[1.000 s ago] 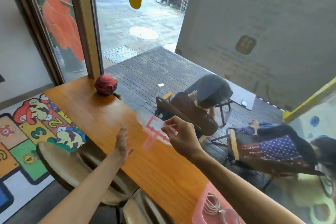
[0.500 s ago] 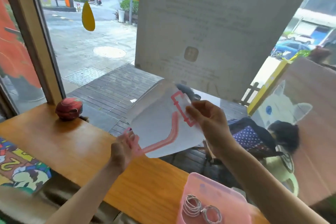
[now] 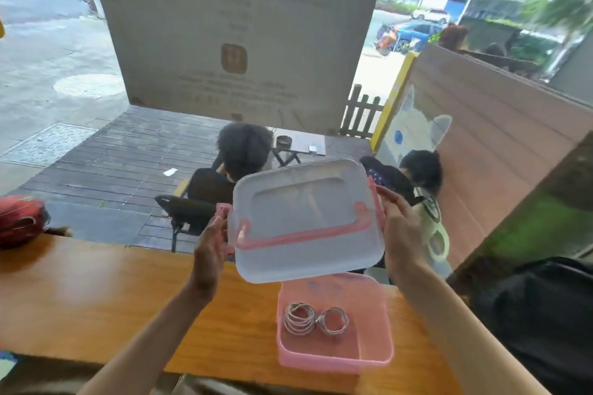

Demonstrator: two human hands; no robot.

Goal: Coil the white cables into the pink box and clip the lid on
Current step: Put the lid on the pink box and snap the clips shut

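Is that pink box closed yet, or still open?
Still open. The lid is held in the air above the box, gripped at its sides by the left hand and right hand; coiled cables show inside.

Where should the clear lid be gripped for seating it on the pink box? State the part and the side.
Grip the lid by its two short ends, one hand from each side, as the left hand and right hand do. The pink clips sit there, leaving its flat underside free above the box.

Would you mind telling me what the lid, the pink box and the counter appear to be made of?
Lid: frosted translucent plastic, apparently; the scene behind shows dimly through, with pink clips.
Pink box: tinted translucent plastic with thin, glossy walls.
Counter: likely varnished wood, orange-brown with a soft sheen.
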